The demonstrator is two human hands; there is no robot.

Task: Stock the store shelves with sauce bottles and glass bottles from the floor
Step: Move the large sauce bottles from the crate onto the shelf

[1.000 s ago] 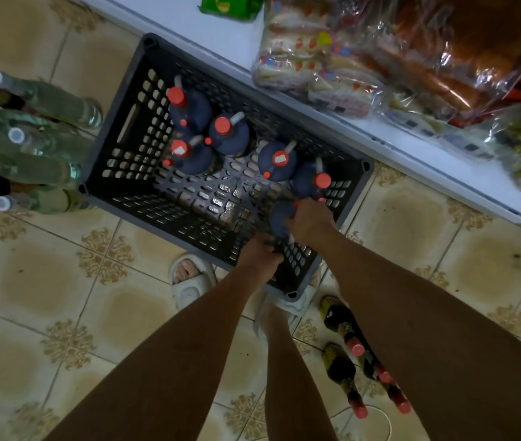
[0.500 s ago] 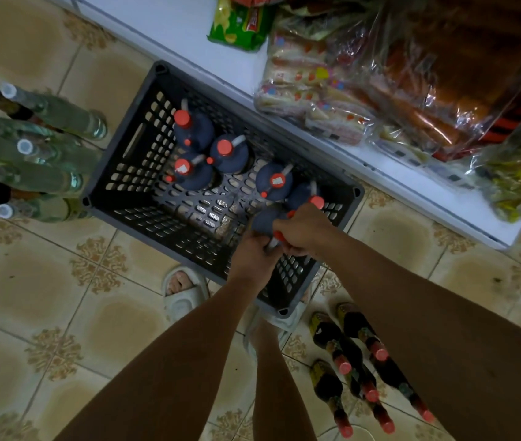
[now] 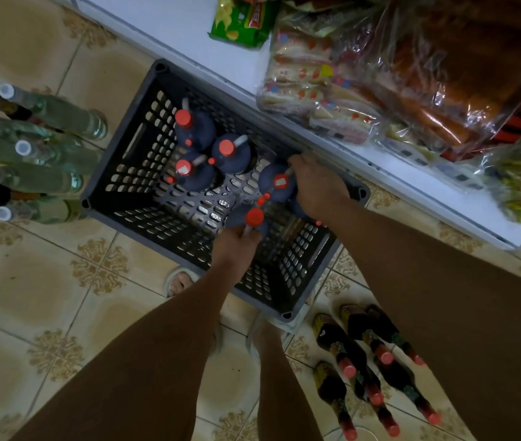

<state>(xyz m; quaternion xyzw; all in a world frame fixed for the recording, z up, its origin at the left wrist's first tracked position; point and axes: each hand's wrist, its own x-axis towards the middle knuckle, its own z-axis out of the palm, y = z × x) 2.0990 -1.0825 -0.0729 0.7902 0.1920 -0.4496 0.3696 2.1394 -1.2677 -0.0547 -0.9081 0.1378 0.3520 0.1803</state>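
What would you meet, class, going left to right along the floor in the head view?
Clear glass bottles → dark crate holding red-capped bottles → left hand → right hand → dark sauce bottles on the tiles.

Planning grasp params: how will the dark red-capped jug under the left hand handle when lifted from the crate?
The jug looks full and dark, so probably heavy for its size. The left hand grips near the cap, so it may swing. Smooth plastic could slip. The crate walls limit tipping.

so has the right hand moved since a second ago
Yes. The right hand has gone from the near bottle by the left hand toward the crate's shelf-side wall, further along the bottles.
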